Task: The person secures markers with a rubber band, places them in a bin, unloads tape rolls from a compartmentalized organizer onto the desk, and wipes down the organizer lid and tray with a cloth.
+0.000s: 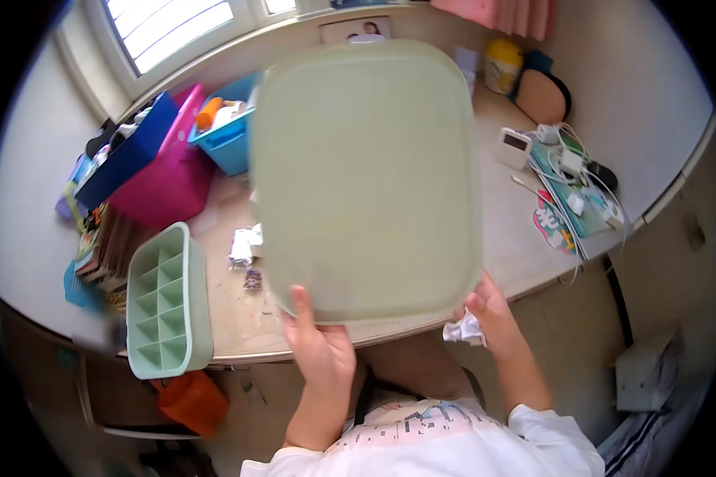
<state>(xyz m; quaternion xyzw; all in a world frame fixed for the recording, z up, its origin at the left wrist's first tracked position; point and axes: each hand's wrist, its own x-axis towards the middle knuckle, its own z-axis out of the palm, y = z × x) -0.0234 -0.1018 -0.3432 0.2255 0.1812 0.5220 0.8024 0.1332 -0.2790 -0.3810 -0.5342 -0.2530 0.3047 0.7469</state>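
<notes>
Large pale-green translucent plastic lid, square with rounded corners (366, 179), is held up off the beige counter (517, 254), tilted toward the camera and blocking most of the middle of the view. Both hands hold it only at the bottom edge.

Risks, biggest item down:

- Lid: all support is along one edge, so the top is free to swing. Likely failure is it pivoting forward or slipping down out of the hold, then dropping onto the clutter below. It also hides the counter behind it, so any move forward is blind.
- Magenta plastic bin (171, 179) and blue plastic basket (229, 139) sit just left of the lid's edge. A leftward swing would clip them.
- Mint-green plastic compartment tray (167, 302) overhangs the counter's front edge at lower left. A knock from the lid or an elbow could tip it off.
- Tangle of white chargers and cables (577, 183) on the right: a lid corner could snag a cable and drag the lot.
- Left hand (320, 350): closed on the lid's lower edge, thumb pressed flat on the front face. Thumb-only contact on smooth plastic looks like a weak grip.
- Right hand (493, 314): pinching the lower right corner while also holding a crumpled white tissue (465, 328). The wad takes up finger room, so this side probably slips first, or the tissue falls.
- Small crumpled wrappers (245, 246) near the lid's left edge: would scatter if swept.
</notes>
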